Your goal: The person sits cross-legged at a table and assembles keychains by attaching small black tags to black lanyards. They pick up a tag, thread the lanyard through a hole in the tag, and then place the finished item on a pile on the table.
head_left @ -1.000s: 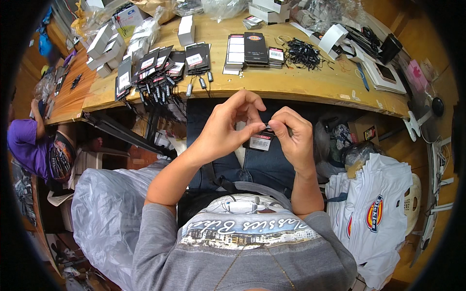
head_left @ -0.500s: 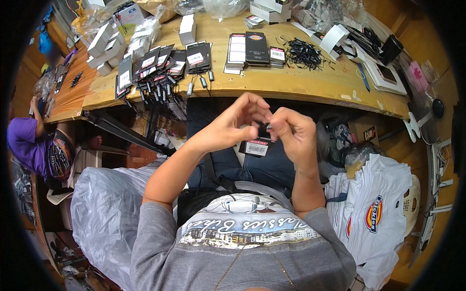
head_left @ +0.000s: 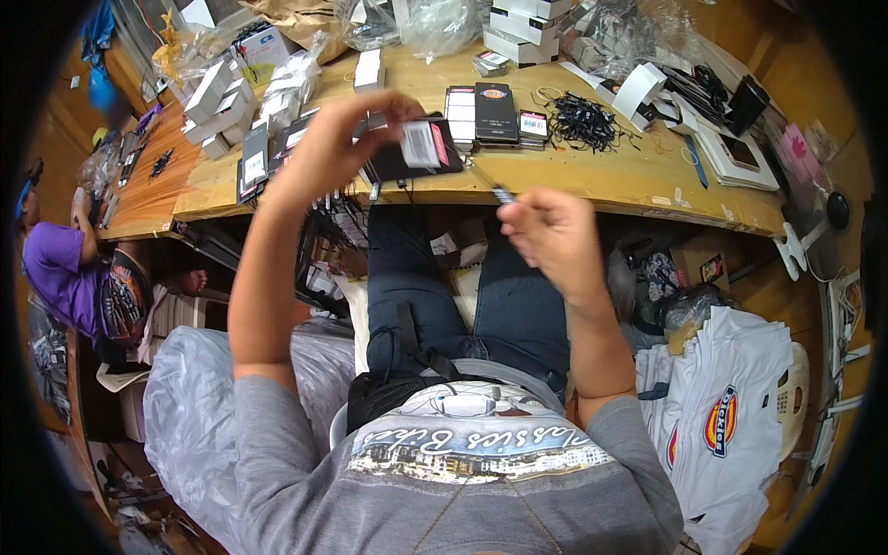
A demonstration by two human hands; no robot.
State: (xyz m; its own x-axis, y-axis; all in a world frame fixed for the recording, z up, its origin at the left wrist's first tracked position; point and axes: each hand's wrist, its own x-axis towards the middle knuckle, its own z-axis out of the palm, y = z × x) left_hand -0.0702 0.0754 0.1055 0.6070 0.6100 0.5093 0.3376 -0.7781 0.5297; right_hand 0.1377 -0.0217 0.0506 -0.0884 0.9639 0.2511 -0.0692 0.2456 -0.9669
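My left hand (head_left: 356, 139) is raised over the table's front edge, thumb and fingers closed on a black hang tag (head_left: 446, 165) with a white and pink barcode sticker. Lower and to the right, my right hand (head_left: 550, 236) pinches a dark tag string at its small black plastic seal (head_left: 502, 194). A thin blurred stretch of string runs from the seal up toward the tag's corner. Behind my left hand and forearm lie more black hang tags (head_left: 252, 166), partly hidden. Near the tag, a stack of black tags (head_left: 496, 113) stands on the table.
The wooden table (head_left: 638, 190) also bears a heap of black strings (head_left: 583, 125), white boxes (head_left: 222, 111), and a phone (head_left: 738, 153) on white sheets. White printed shirts (head_left: 731, 407) are piled to my right, a grey plastic bag (head_left: 199, 398) to my left. A person in purple (head_left: 60, 268) sits far left.
My hands have parted from close together above my lap. The left has carried the tag up and leftward over the table edge; the right stays lower, holding the string's end.
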